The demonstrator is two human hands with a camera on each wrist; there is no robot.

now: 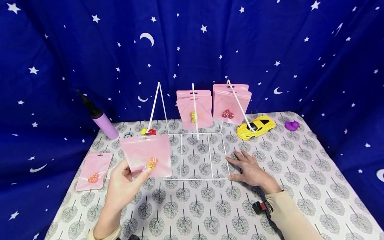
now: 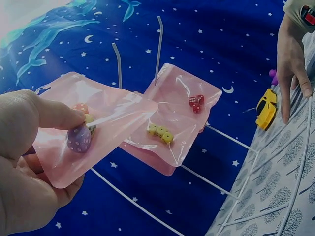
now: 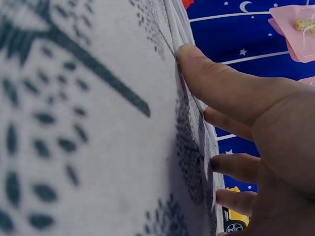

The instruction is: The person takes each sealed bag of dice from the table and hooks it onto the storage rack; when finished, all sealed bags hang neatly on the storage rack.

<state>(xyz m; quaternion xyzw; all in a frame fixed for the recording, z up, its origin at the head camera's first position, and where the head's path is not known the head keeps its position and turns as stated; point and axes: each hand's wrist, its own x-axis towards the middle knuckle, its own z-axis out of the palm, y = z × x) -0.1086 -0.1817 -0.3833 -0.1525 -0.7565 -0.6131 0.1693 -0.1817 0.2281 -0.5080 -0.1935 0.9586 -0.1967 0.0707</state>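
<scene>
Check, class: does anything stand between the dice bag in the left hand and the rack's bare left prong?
Nothing visible does. The pink dice bag, pinched by the left hand, shows just below the tip of the left prong; the hanging bags are farther right.

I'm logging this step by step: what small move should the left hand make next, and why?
Probably raise the held pink bag toward the left prong: the left hand pinches that bag, this prong looks bare, and the middle prong and right prong already carry bags.
</scene>
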